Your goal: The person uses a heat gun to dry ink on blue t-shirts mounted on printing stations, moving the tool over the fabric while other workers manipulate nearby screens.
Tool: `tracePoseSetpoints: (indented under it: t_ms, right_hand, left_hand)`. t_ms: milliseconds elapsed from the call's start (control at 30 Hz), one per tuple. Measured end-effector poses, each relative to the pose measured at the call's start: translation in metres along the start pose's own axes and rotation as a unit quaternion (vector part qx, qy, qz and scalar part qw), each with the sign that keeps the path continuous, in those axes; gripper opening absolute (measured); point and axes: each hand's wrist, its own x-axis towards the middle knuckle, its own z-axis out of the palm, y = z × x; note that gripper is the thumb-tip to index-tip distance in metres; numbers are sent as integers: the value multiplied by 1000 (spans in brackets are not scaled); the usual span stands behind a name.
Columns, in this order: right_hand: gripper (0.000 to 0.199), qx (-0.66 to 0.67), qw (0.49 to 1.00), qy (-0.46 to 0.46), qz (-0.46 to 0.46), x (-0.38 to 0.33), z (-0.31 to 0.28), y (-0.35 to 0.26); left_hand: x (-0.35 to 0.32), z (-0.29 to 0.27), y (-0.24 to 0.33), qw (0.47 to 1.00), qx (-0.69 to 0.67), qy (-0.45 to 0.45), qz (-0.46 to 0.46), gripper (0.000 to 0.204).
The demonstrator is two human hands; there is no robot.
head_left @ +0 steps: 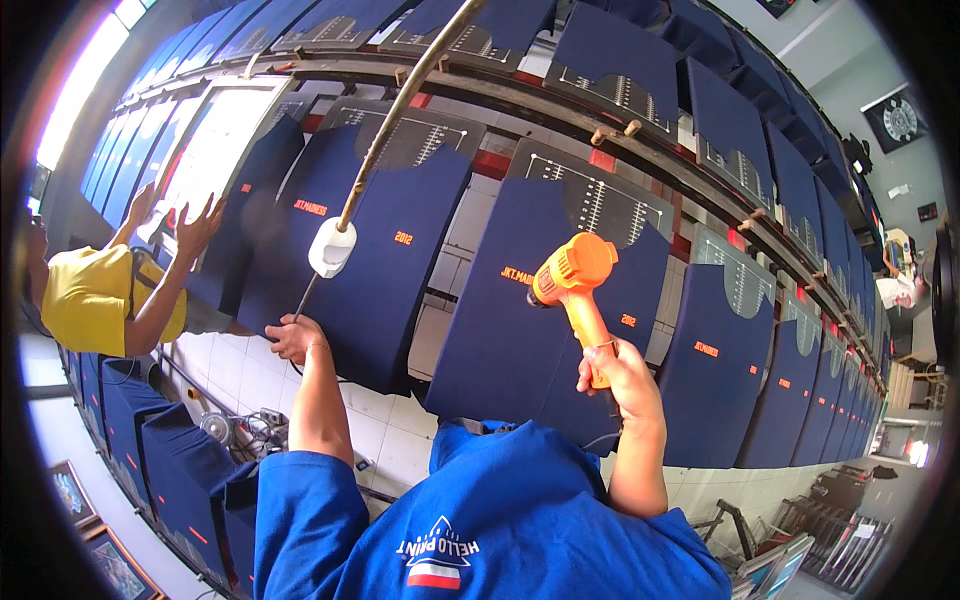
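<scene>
My right hand [628, 378] is wrapped round the handle of an orange heat gun [583, 285]. Its dark nozzle points left, above a navy fabric panel [545, 370] with small orange prints. To the left, my left hand [298, 340] is closed on a black cord [308, 292]. That cord runs up to a white socket block [332, 248], which hangs at the lower end of a long rod [400, 110]. Beneath the cord and the block lies another navy panel [370, 300] with orange prints.
Rows of dark sloping boards [525, 165] carry navy panels, with wooden rails [670, 155] between rows. At left, a person in yellow [110, 300] has both hands at a bright framed screen [215, 150]. A round fan-like machine [217, 428] stands on the floor; metal frames [845, 540] lean at lower right.
</scene>
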Motion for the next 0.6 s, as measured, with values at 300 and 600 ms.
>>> tracePoseSetpoints:
  t_ms: [300, 600]
  right_hand:
    - [37, 36, 999, 5, -40, 12, 7, 11]
    - [34, 52, 996, 1, -79, 20, 62, 35]
  left_hand:
    - [4, 9, -6, 1000, -15, 0, -5, 51]
    - [28, 16, -58, 966, -115, -52, 226, 48]
